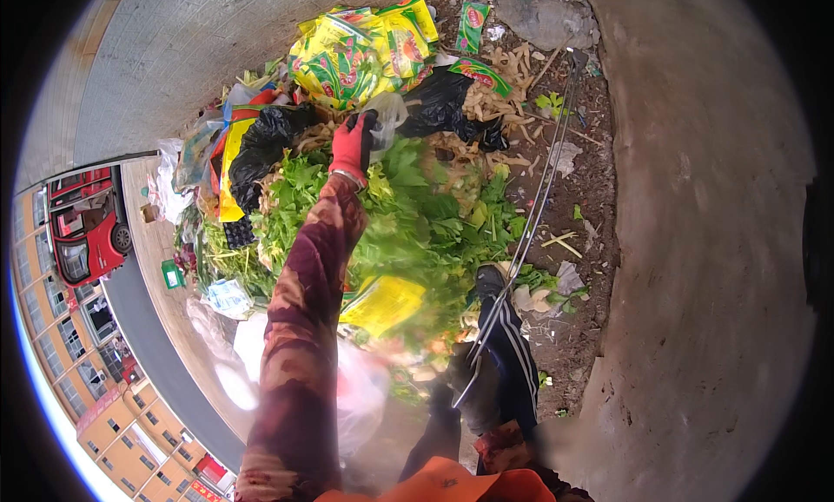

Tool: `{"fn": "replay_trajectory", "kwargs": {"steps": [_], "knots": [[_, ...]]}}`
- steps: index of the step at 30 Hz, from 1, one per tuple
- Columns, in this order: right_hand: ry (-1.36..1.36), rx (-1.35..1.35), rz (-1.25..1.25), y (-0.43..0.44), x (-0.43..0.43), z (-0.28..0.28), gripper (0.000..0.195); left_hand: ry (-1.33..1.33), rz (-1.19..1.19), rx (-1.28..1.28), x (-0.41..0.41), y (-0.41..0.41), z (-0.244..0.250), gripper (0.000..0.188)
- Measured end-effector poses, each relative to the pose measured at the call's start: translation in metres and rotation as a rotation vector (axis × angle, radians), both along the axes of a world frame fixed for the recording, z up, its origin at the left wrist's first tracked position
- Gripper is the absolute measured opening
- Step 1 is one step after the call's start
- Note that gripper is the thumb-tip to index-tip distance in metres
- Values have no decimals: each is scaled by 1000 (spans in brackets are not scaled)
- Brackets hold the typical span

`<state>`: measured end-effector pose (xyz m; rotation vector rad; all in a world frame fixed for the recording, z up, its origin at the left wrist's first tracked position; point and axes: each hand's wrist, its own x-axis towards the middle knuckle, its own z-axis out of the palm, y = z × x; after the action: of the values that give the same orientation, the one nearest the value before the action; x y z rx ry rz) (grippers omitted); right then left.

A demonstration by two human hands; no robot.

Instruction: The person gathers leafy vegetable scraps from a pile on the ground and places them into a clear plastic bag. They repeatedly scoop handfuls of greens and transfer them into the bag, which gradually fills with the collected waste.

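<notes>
My left hand [354, 144], in a red and black glove, reaches over the waste pile and pinches a clear plastic bag [389, 116]. Under that arm lies a heap of green leafy vegetable scraps [417, 209]. Close to my legs, my right hand [475, 388] wears a dark glove and grips the handle end of long metal tongs [538, 205]. Their far tip rests near the dirt at the upper right. Yellow and green printed packets [365, 52] are piled beyond my left hand, with black plastic bags [440, 101] just beside it.
A paved wall or surface [215, 39] borders the pile at the upper left, and a bare concrete surface [697, 209] runs along the right. My shoe [490, 282] stands at the scraps' edge. A red vehicle [88, 225] is by the road at far left.
</notes>
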<state>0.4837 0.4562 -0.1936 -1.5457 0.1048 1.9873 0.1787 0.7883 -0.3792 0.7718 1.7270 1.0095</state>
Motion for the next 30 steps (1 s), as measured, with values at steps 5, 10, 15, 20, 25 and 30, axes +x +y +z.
{"fn": "replay_trajectory", "kwargs": {"steps": [5,10,15,20,25,30], "knots": [[-95,176,25,-40,-8,-40,11,42,389,34,-12,-159,138,33],[-86,335,36,-100,-7,-66,15,-1,405,179,-4,-233,239,35],[4,296,111,-128,9,-21,13,48,401,151,8,-287,315,43],[-145,566,313,-159,39,11,13,-77,448,257,20,-325,353,34],[-234,417,374,-193,84,56,16,-178,464,338,63,-354,407,30],[-31,288,358,-203,121,152,15,145,264,344,37,-390,420,33]]}}
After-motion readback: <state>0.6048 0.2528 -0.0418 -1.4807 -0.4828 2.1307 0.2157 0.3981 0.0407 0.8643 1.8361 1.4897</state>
